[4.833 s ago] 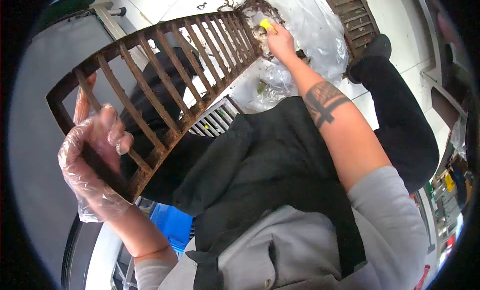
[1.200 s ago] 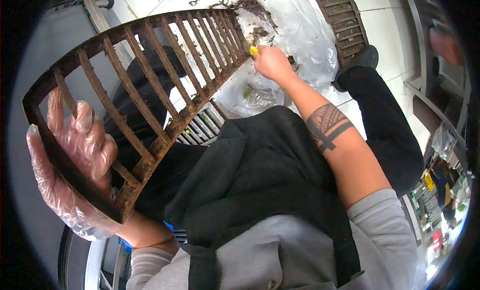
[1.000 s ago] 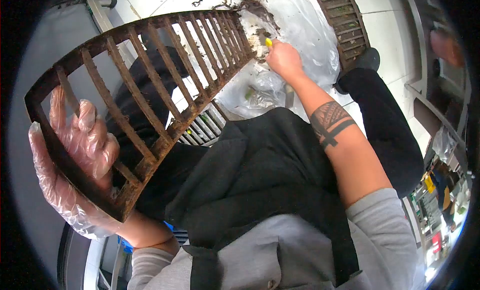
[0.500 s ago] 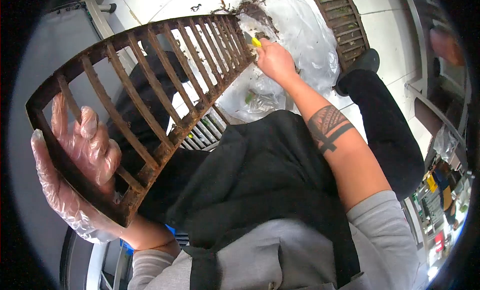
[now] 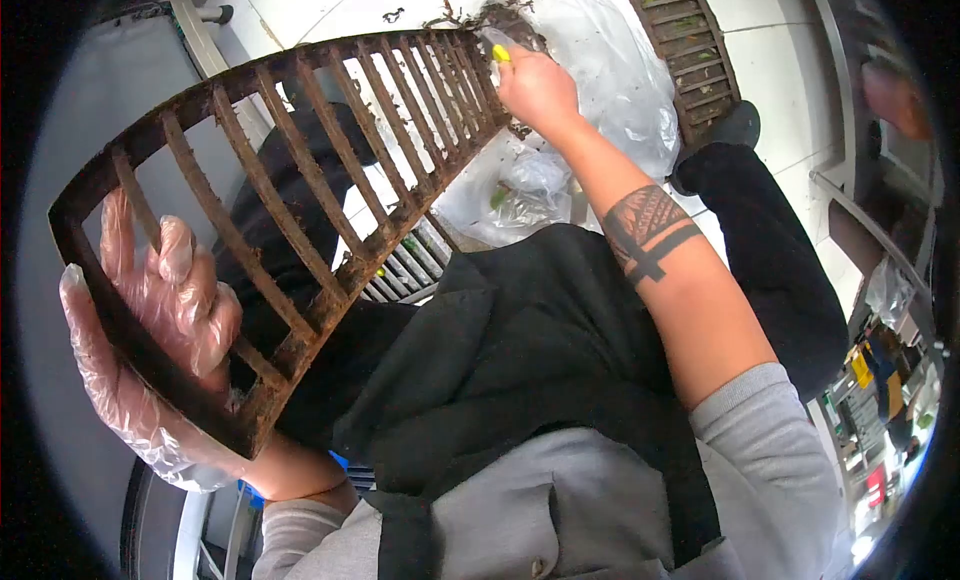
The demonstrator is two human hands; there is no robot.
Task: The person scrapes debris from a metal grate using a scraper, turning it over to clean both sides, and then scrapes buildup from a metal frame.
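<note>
A long, rusty, dirt-caked metal grate (image 5: 401,217) with many slanted bars slopes across the view, its far end over a plastic sheet. My left hand (image 5: 190,300), in a clear plastic glove, is wrapped round the near end, with the thumb outside the frame and fingers through the bars. At the far end, my bare right hand (image 5: 540,88) is closed on a yellow-handled knife (image 5: 501,54). The blade points up and left, close beside the grate's end bars. Most of the handle is hidden in the fist.
Clear plastic sheeting (image 5: 625,100) covers part of the white tiled floor, with a heap of dark debris (image 5: 515,25) on it. A second grate (image 5: 690,60) lies at the upper right, near a black shoe (image 5: 735,125). A grey panel (image 5: 110,110) stands on the left.
My right hand has moved up and slightly left with the knife along the grate's far end. My left hand and the grate have barely moved.
</note>
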